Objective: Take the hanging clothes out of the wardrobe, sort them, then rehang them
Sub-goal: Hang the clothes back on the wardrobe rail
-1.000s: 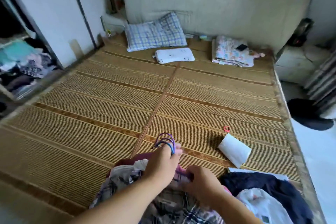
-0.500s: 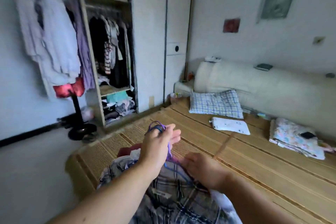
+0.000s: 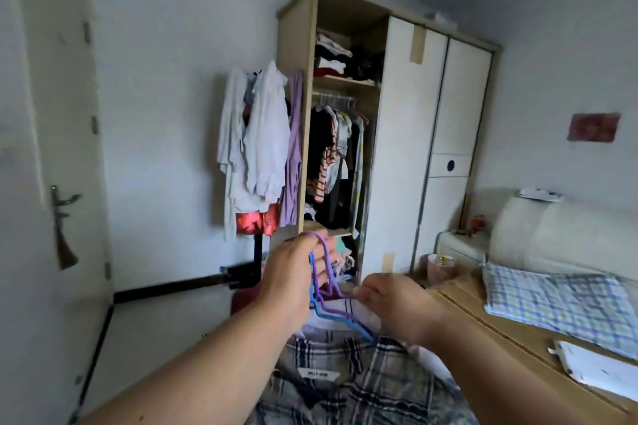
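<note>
Plaid shirts (image 3: 345, 386) on hangers (image 3: 324, 304), lower centre | left hand (image 3: 293, 279) grips bunched hooks | wardrobe (image 3: 407, 148) centre, rail part full | right hand (image 3: 397, 310) curled at hanger shoulder, hold unclear | advice: steady bundle, hook one at a time

Dim bluish daylight is filling my room; blur is softening everything, shadow is pooling inside the open beige wooden wardrobe (image 3: 297, 45), straight edges are bowing.

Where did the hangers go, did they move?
Yes. The hangers in the left hand rose off the bed, toward the wardrobe.
</note>
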`<state>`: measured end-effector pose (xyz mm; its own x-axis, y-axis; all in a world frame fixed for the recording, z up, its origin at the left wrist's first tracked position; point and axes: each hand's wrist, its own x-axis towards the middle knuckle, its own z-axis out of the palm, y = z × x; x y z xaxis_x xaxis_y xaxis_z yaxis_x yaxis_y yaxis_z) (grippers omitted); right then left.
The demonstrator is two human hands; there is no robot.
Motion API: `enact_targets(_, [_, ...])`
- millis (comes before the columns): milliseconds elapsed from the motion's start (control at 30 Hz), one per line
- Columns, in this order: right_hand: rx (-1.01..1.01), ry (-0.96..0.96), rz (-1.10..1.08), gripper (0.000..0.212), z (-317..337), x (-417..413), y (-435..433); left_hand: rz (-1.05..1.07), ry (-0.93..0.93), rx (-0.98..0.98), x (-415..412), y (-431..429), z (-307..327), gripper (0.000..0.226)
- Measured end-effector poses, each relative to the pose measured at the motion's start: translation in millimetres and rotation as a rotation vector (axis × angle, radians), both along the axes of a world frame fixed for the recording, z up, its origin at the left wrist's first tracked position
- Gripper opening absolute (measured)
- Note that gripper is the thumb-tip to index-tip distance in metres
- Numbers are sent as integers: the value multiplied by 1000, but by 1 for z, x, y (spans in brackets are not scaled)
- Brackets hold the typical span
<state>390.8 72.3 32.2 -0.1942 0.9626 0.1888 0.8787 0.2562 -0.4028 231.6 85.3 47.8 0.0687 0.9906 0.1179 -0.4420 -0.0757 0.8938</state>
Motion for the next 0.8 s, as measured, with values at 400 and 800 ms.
enact_targets(400, [111,125,-19,29,14,-147,250,106,218,35,-165,211,9,29])
enact_targets(800, [153,316,134,18,30,-232,507,193,379,98,-221,467,41,12])
